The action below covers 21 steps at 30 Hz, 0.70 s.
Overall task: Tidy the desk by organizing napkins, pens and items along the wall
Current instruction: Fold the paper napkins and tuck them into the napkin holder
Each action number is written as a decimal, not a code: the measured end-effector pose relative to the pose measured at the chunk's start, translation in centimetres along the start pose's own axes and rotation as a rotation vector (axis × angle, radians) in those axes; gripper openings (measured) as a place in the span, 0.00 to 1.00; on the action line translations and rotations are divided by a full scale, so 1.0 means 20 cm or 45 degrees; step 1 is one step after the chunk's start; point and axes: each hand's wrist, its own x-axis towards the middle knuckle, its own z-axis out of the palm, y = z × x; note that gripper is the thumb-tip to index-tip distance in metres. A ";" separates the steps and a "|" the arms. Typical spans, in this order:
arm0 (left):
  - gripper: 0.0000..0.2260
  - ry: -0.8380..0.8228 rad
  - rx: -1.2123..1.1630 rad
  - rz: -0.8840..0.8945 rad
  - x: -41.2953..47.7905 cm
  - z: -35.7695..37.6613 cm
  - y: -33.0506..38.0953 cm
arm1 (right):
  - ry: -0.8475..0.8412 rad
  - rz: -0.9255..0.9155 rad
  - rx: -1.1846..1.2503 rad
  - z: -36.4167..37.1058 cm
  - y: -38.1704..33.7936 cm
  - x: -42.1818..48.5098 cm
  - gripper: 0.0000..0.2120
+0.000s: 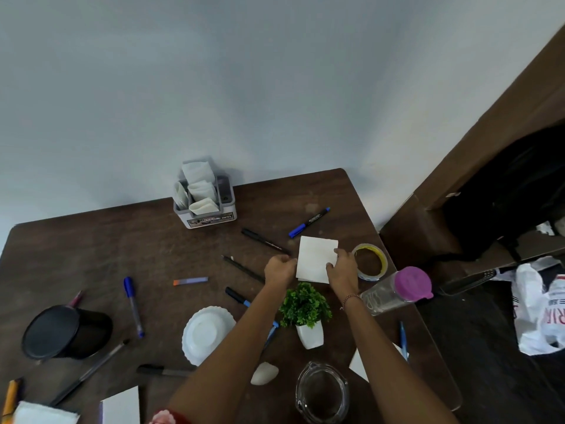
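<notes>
Two hands hold white napkin toward desk's 2 o'clock corner: left hand pinches its 9 o'clock edge, right hand its 3 o'clock edge. Tape roll crowds 3 o'clock; bare wood opens at 10 o'clock. Grey holder, 11 o'clock by wall, carries folded napkins.

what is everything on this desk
brown wooden desk: one, against pale wall
grey plastic napkin holder: one, by wall
white folded napkin: one, right of centre
pens and markers: about ten, mixed colours, scattered
yellow tape roll: one, right edge
clear bottle with purple lid: one, right edge
green plant in white pot: one, front centre
white scalloped bowl: one, left of plant
black plastic cup: one, left side
clear glass jug: one, front edge
left hand: holds napkin's left edge
right hand: holds napkin's right edge
</notes>
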 end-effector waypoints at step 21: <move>0.12 0.092 0.398 0.001 0.11 0.10 0.02 | 0.037 -0.021 -0.008 0.09 0.02 0.09 0.25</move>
